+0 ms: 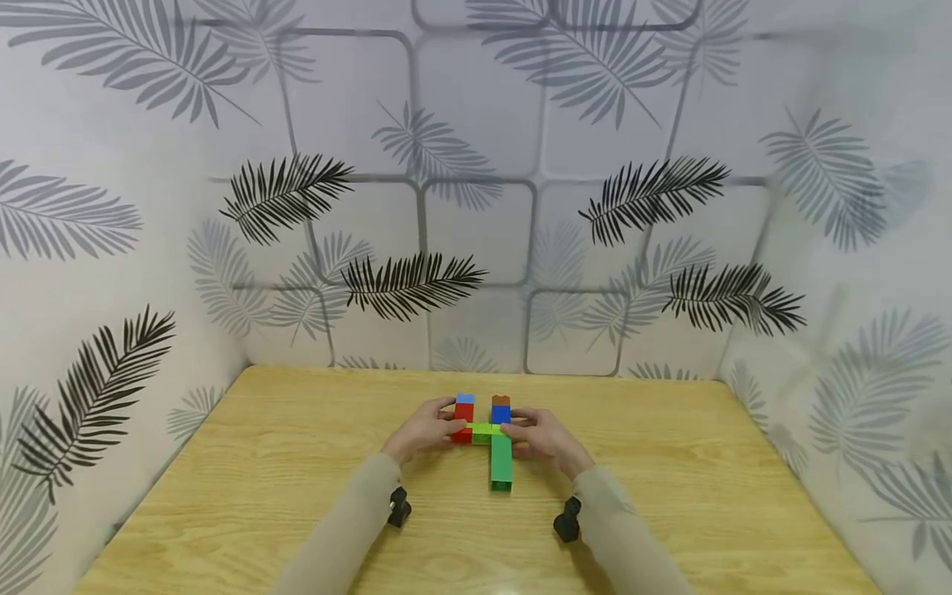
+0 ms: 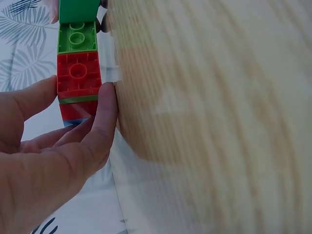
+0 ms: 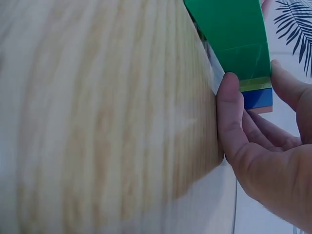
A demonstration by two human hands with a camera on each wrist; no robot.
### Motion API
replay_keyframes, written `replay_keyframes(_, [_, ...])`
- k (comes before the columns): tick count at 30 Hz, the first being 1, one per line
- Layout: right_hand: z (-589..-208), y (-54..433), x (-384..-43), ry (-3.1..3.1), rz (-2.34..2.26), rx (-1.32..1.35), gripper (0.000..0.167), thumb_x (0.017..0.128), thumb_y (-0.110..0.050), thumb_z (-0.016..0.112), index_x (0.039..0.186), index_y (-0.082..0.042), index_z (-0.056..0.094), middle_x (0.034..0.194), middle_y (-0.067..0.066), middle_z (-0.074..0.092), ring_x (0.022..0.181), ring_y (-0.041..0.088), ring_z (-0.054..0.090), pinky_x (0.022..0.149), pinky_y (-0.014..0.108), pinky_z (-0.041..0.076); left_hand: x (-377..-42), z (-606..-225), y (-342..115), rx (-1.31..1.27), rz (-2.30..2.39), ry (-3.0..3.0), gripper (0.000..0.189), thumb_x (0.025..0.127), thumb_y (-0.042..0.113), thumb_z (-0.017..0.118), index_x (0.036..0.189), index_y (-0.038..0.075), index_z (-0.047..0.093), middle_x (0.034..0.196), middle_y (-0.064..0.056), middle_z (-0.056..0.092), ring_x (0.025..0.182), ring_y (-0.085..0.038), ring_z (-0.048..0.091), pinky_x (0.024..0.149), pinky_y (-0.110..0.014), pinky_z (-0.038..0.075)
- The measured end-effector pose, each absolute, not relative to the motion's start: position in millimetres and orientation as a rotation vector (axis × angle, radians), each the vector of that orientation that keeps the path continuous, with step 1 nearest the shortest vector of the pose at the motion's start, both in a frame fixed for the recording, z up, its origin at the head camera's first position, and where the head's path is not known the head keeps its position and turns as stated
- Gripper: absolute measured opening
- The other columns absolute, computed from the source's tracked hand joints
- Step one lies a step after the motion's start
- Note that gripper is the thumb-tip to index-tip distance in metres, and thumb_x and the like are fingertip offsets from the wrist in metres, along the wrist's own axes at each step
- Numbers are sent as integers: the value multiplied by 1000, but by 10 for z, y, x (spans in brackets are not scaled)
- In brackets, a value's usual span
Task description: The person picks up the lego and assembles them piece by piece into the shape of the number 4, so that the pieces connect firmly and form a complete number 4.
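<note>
A joined toy building-brick assembly lies between both hands at the middle of the table in the head view. Its left side has red bricks [image 1: 464, 411] with a light blue brick [image 1: 464, 398] at the far end. A lime green brick [image 1: 482, 438] bridges to the right side, where a long green brick [image 1: 502, 459] points toward me. Beyond it are a blue brick [image 1: 501, 414] and a brown brick [image 1: 502, 400]. My left hand [image 1: 422, 431] pinches the red side between thumb and fingers. With thumb and fingers, my right hand [image 1: 549, 436] grips the green and blue side.
The wooden table [image 1: 297, 471] extends around the hands on all sides. Behind it and along both sides stand walls [image 1: 476, 215] covered with a leaf print. A black wrist camera [image 1: 399, 506] sits on the left sleeve, another camera [image 1: 568, 519] on the right.
</note>
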State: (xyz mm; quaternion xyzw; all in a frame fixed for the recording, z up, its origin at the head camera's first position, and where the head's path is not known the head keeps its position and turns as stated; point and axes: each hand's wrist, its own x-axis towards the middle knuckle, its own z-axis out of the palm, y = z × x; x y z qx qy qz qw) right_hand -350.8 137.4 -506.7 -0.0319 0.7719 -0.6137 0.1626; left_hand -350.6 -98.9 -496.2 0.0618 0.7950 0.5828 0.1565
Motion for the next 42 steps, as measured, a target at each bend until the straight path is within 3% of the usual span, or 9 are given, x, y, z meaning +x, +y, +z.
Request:
replay_keyframes(8, [-5073, 1361, -3500, 2212, -1801, -57, 54, 96, -13, 64, 141, 8, 45, 136, 26, 54, 105, 24, 64, 84, 40, 58, -3486, -4986, -907, 82, 1694, 2367, 58, 94, 13, 66, 143, -8, 42, 141, -28, 49, 118, -35, 61, 83, -38, 58])
replay_keyframes(15, [-5102, 1328, -3528, 2248, -1762, -11, 51, 96, -18, 64, 141, 2, 49, 135, 21, 57, 108, 24, 63, 85, 39, 58, -3495, -5023, -898, 12, 1732, 2395, 53, 93, 10, 68, 137, -10, 49, 134, -27, 55, 105, -31, 67, 78, -37, 59])
replay_keyframes(21, [-5126, 1323, -3503, 2290, -1756, -4, 48, 97, -17, 63, 140, 1, 51, 134, 20, 58, 107, 24, 64, 81, 38, 59, -3494, -5039, -892, 13, 1727, 2411, 51, 93, 10, 67, 138, -8, 49, 135, -26, 56, 103, -29, 68, 74, -36, 60])
replay_keyframes(27, [-5124, 1328, -3512, 2341, -1749, -48, 47, 98, -19, 62, 140, 0, 52, 134, 21, 59, 102, 22, 66, 78, 37, 59, -3508, -5027, -891, 26, 1711, 2434, 50, 95, 12, 65, 139, -6, 49, 134, -26, 56, 88, -26, 70, 74, -35, 60])
replay_keyframes(42, [-5111, 1327, -3501, 2324, -1741, -29, 47, 99, -21, 61, 141, -1, 52, 134, 18, 59, 99, 20, 65, 76, 35, 60, -3511, -5026, -924, 17, 1694, 2408, 49, 95, 14, 65, 138, -5, 50, 134, -24, 54, 91, -24, 69, 74, -34, 60])
